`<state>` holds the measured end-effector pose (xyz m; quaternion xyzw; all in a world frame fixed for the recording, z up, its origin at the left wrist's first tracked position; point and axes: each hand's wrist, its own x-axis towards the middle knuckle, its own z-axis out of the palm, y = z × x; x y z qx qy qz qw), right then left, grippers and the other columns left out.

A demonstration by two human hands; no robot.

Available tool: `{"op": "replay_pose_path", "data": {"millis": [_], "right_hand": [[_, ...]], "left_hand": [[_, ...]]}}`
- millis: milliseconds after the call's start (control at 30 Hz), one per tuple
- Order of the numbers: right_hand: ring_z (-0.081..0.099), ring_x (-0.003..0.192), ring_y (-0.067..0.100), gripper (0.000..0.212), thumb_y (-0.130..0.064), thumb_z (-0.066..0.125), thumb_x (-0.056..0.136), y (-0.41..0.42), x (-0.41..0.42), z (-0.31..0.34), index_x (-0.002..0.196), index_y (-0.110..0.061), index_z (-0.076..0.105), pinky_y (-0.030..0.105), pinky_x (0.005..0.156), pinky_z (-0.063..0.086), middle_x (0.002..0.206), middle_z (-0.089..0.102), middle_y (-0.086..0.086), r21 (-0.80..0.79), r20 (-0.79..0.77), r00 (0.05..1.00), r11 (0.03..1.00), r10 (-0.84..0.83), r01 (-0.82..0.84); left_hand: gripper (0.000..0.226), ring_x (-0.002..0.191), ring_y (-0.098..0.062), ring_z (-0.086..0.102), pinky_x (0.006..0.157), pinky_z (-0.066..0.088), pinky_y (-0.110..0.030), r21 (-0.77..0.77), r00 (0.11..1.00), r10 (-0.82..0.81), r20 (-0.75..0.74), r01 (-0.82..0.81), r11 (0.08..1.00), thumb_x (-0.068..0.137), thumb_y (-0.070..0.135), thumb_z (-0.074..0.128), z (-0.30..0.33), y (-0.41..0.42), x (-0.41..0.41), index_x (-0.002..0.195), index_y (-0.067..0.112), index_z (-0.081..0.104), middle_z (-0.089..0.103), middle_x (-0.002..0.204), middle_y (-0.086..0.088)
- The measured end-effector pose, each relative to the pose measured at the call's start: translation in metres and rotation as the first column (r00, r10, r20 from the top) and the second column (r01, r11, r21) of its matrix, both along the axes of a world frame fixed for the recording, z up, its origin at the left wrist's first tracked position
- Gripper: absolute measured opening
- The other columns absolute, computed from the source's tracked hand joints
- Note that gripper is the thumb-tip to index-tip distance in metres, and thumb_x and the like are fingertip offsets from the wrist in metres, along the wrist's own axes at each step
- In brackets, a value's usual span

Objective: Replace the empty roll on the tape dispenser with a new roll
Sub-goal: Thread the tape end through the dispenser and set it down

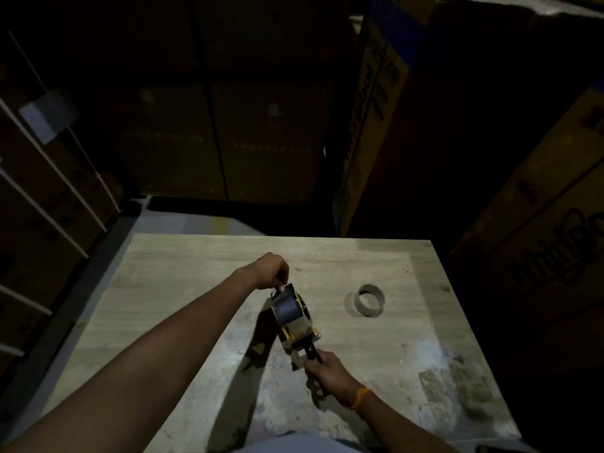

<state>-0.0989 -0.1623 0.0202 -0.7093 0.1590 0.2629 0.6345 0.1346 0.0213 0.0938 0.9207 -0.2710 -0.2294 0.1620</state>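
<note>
Matt wood-grain table (pixel 196 273), scuffed pale nearby — empty roll (pixel 369 300) seemingly cardboard.

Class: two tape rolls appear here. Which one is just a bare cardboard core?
The empty roll lying alone on the table; the new roll sits mounted in the tape dispenser.

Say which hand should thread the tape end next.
Left. The left hand already pinches the loose tape end above the new roll; the right hand is busy gripping the dispenser handle.

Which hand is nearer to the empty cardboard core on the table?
Right. The right hand grips the dispenser handle, below and left of the empty core. The left hand pinches the tape end farther left.
</note>
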Motion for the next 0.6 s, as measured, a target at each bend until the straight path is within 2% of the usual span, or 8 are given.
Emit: {"op": "replay_pose_path", "data": {"millis": [67,133,200,333,433,500,600], "right_hand": [[0.044,0.044,0.019,0.022,-0.039,0.069,0.076,-0.002,0.0,0.002,0.074,-0.018,0.062,0.026,0.046,0.039,0.053,0.048,0.009,0.012,0.001,1.0,1.0,-0.002,0.002],[0.043,0.045,0.019,0.017,-0.034,0.066,0.076,-0.004,0.0,0.005,0.073,-0.018,0.062,0.027,0.048,0.038,0.054,0.047,0.009,0.035,-0.012,1.0,0.999,0.002,-0.001],[0.041,0.045,0.018,0.015,-0.027,0.064,0.078,-0.005,0.001,0.009,0.076,-0.013,0.059,0.029,0.048,0.035,0.054,0.045,0.01,0.056,-0.036,0.999,0.998,0.005,-0.003],[0.039,0.045,0.019,0.012,-0.019,0.06,0.085,-0.004,0.008,0.023,0.083,-0.01,0.052,0.028,0.046,0.033,0.056,0.045,0.009,0.075,-0.065,0.997,0.997,0.036,-0.031],[0.046,0.046,0.02,0.016,-0.023,0.06,0.096,-0.001,0.014,0.032,0.088,-0.01,0.054,0.027,0.046,0.037,0.06,0.053,0.006,0.065,-0.049,0.998,0.997,0.039,-0.036],[0.054,0.049,0.019,0.026,-0.034,0.056,0.104,0.001,0.018,0.039,0.093,-0.01,0.056,0.026,0.048,0.045,0.062,0.061,0.003,0.069,0.01,1.0,0.997,0.023,-0.024],[0.06,0.057,0.019,0.039,-0.046,0.049,0.105,0.003,0.022,0.044,0.092,-0.01,0.058,0.028,0.054,0.051,0.065,0.064,0.002,0.046,0.062,0.998,0.999,0.01,-0.013]], "left_hand": [[0.011,0.081,-0.017,0.072,0.078,0.06,-0.034,-0.056,0.998,0.025,-0.058,-0.028,0.998,0.081,0.007,0.084,-0.001,0.005,0.004,0.091,0.007,0.081,0.079,0.089,-0.008],[0.006,0.079,-0.021,0.076,0.07,0.06,-0.031,-0.122,0.989,0.041,-0.143,-0.059,0.991,0.081,0.006,0.084,0.002,0.011,0.008,0.086,0.006,0.081,0.079,0.084,-0.011],[0.005,0.076,-0.023,0.077,0.064,0.059,-0.027,-0.167,0.98,0.016,-0.199,-0.05,0.985,0.083,0.005,0.082,0.008,0.014,0.014,0.088,0.004,0.08,0.079,0.082,-0.013],[0.008,0.073,-0.019,0.074,0.062,0.058,-0.024,-0.205,0.975,-0.008,-0.222,-0.039,0.978,0.088,0.005,0.077,0.018,0.014,0.024,0.094,0.001,0.079,0.079,0.087,-0.017],[0.009,0.072,-0.017,0.072,0.062,0.056,-0.024,-0.233,0.971,0.011,-0.239,-0.069,0.97,0.089,0.004,0.075,0.02,0.015,0.031,0.096,0.002,0.079,0.078,0.088,-0.015],[0.009,0.073,-0.015,0.071,0.064,0.056,-0.026,-0.244,0.966,0.019,-0.258,-0.084,0.966,0.09,0.004,0.073,0.02,0.017,0.033,0.096,0.005,0.08,0.078,0.086,-0.01],[0.01,0.078,-0.018,0.07,0.068,0.058,-0.029,-0.273,0.957,0.039,-0.286,-0.12,0.954,0.091,0.004,0.073,0.018,0.018,0.034,0.099,0.005,0.08,0.078,0.092,-0.015]]}}
